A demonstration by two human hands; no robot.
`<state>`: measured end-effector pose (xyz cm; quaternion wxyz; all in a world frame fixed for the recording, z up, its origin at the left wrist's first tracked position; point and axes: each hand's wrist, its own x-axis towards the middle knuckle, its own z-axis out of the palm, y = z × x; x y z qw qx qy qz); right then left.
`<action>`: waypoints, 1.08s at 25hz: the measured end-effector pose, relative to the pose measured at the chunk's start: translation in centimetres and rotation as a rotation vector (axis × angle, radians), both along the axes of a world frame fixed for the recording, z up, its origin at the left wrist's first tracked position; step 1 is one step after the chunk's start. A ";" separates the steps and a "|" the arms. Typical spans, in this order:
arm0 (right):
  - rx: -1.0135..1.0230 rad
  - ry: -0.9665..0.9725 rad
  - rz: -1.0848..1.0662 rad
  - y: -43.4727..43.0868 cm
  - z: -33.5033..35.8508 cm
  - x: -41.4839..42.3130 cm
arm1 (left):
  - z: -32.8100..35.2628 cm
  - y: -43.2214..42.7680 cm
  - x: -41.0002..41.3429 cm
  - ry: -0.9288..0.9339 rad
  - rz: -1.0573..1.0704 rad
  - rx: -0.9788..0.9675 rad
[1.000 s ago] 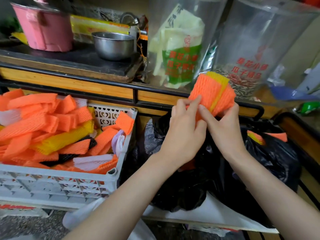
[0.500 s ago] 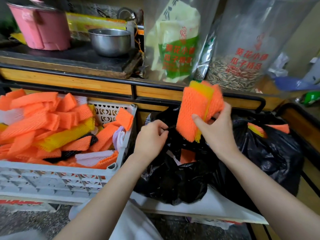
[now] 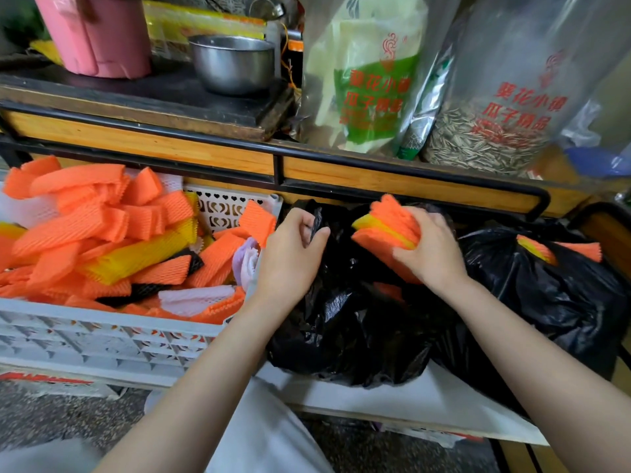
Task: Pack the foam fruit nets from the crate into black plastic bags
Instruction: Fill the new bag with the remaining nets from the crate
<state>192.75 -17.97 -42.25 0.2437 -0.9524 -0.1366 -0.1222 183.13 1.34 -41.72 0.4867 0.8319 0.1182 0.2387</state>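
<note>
Far from done, I'd say: the crate [image 3: 102,339] lies heaped with nets [image 3: 68,230], the left hand [image 3: 290,257] pinches the black bag [image 3: 358,332] by its rim, and the right hand [image 3: 435,257] grips a bundle [image 3: 386,227] at its mouth.

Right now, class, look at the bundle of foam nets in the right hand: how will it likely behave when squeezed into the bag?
Probably soft and springy: the bundle squashes where the right hand grips it. Likely very light, since one hand holds several nets. It may fan apart if released, as its layers splay at the free end.
</note>
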 end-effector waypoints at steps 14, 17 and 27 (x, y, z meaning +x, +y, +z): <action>-0.093 -0.043 0.222 6.7 1.2 -1.5 | -1.0 2.7 -2.1 0.019 0.039 0.364; 0.000 -0.219 0.327 11.1 3.9 -3.3 | -1.0 5.2 -3.0 -0.020 0.099 0.536; -0.304 0.135 0.724 30.5 -2.1 -2.5 | -8.1 24.7 -3.8 0.505 0.230 0.699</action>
